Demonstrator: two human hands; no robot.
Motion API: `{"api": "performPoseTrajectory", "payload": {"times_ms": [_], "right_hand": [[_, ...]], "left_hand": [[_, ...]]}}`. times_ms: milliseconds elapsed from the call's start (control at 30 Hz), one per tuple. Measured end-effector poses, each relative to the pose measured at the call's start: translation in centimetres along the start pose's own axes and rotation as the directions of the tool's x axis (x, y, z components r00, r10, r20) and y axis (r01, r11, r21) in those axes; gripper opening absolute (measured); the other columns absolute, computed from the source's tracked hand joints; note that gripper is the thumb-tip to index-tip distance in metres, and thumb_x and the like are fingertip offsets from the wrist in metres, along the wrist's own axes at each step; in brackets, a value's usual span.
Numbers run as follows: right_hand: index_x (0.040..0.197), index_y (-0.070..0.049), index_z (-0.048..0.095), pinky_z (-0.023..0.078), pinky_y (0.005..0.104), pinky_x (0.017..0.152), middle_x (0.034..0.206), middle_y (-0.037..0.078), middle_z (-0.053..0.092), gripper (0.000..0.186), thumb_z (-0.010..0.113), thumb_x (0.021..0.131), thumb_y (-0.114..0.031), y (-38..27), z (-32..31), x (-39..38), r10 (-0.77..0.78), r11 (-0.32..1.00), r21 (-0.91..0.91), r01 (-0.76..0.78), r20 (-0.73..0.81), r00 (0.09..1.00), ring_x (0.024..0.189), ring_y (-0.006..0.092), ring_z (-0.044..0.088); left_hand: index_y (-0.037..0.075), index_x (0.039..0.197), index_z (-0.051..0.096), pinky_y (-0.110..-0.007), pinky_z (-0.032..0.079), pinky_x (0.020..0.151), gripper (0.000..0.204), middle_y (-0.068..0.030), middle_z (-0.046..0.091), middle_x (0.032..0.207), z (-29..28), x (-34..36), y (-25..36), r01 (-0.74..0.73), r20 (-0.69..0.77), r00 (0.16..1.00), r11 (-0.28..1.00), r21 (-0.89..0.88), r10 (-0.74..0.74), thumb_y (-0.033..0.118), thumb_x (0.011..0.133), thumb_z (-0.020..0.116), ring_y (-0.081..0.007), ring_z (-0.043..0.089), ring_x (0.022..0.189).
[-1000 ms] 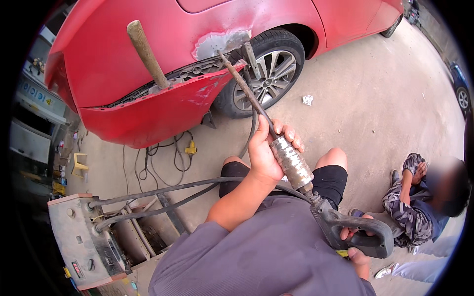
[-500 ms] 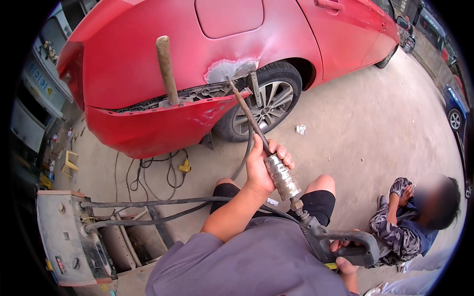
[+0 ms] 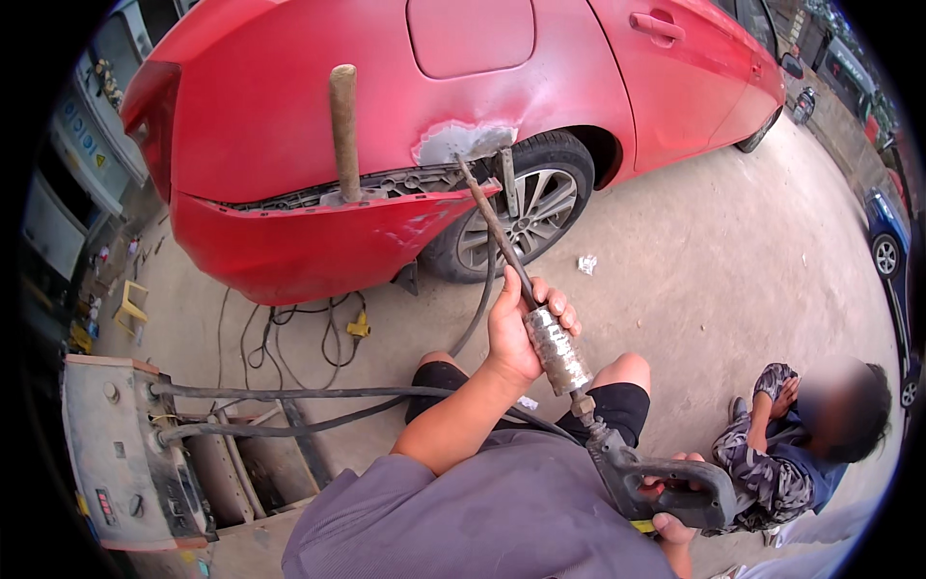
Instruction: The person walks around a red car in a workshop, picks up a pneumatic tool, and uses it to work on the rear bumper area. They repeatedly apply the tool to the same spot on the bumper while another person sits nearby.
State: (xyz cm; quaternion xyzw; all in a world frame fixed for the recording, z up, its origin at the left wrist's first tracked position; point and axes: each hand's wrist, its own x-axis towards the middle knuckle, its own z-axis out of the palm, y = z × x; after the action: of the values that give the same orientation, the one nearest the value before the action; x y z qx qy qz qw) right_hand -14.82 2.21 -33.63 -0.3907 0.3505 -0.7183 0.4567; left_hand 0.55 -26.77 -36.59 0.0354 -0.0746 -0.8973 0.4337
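Observation:
A slide-hammer dent puller reaches from my body to the red car (image 3: 347, 125). Its rod (image 3: 497, 227) ends at a bare-metal patch (image 3: 453, 144) above the rear wheel (image 3: 540, 207). My left hand (image 3: 511, 333) is closed around the silvery sliding weight (image 3: 559, 355), thumb up along the rod. The black pistol-type handle (image 3: 666, 480), with a red trigger, is in my right hand (image 3: 675, 526); its fingers are partly hidden by the handle. Beside the patch, the loosened bumper (image 3: 299, 246) gapes from the body, and a wooden stick (image 3: 344, 130) stands in the gap.
A dent-puller welding machine (image 3: 125, 434) stands at left on a metal cart, with thick black cables (image 3: 299, 393) running to my side. Thinner cables and a yellow plug (image 3: 359, 326) lie under the bumper. A person (image 3: 801, 454) crouches at right. A yellow stool (image 3: 130, 305) is far left.
The view has shifted slightly, so the car sits a little farther right and lower. Both hands keep their holds, and the rod's tip stays at the bare patch.

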Motion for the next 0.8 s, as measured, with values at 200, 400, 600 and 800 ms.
{"api": "performPoseTrajectory", "payload": {"times_ms": [200, 400, 600, 800], "right_hand": [[0.117, -0.016, 0.050, 0.047, 0.0435, 0.086, 0.111, 0.010, 0.052, 0.060, 0.076, 0.064, -0.005, 0.3, -0.5, -0.2, -0.081, 0.993, -0.084, 0.085, 0.045, 0.996, 0.095, 0.0289, 0.056], [0.134, -0.019, 0.049, 0.048, 0.0437, 0.083, 0.124, 0.006, 0.052, 0.074, 0.076, 0.067, -0.003, 0.6, -2.2, -0.9, -0.181, 0.979, -0.082, 0.189, 0.097, 0.979, 0.102, 0.0267, 0.052], [0.136, -0.018, 0.049, 0.048, 0.0470, 0.086, 0.126, 0.008, 0.053, 0.075, 0.075, 0.068, -0.002, 1.5, -2.4, -0.9, -0.250, 0.965, -0.070, 0.251, 0.028, 0.968, 0.105, 0.0268, 0.051], [0.136, -0.017, 0.048, 0.049, 0.0462, 0.083, 0.130, 0.004, 0.052, 0.074, 0.074, 0.068, -0.001, 1.3, -3.7, -1.7, -0.235, 0.966, -0.089, 0.244, 0.096, 0.967, 0.111, 0.0257, 0.048]], "left_hand": [[0.012, 0.091, 0.056, -0.041, 0.047, 0.067, 0.057, -0.0059, 0.055, 0.074, 0.4, 1.7, 1.7, -0.041, -0.016, 0.999, 0.999, -0.012, 0.041, 0.067, 0.095, 0.046, -0.0246, 0.055, 0.068], [0.011, 0.092, 0.060, -0.042, 0.048, 0.068, 0.056, -0.0075, 0.057, 0.072, 1.3, -1.7, -0.9, -0.009, -0.029, 1.000, 1.000, -0.023, 0.009, 0.064, 0.097, 0.042, -0.0262, 0.057, 0.068], [0.006, 0.101, 0.059, -0.040, 0.048, 0.069, 0.062, -0.0070, 0.057, 0.073, 1.2, -0.6, 0.2, 0.008, 0.052, 0.999, 1.000, -0.013, -0.007, 0.065, 0.098, 0.040, -0.0247, 0.056, 0.069], [0.007, 0.104, 0.060, -0.039, 0.046, 0.072, 0.054, -0.0053, 0.054, 0.075, 1.2, -1.9, -0.8, -0.021, 0.020, 1.000, 0.999, -0.045, 0.021, 0.057, 0.101, 0.039, -0.0235, 0.053, 0.072]]}}
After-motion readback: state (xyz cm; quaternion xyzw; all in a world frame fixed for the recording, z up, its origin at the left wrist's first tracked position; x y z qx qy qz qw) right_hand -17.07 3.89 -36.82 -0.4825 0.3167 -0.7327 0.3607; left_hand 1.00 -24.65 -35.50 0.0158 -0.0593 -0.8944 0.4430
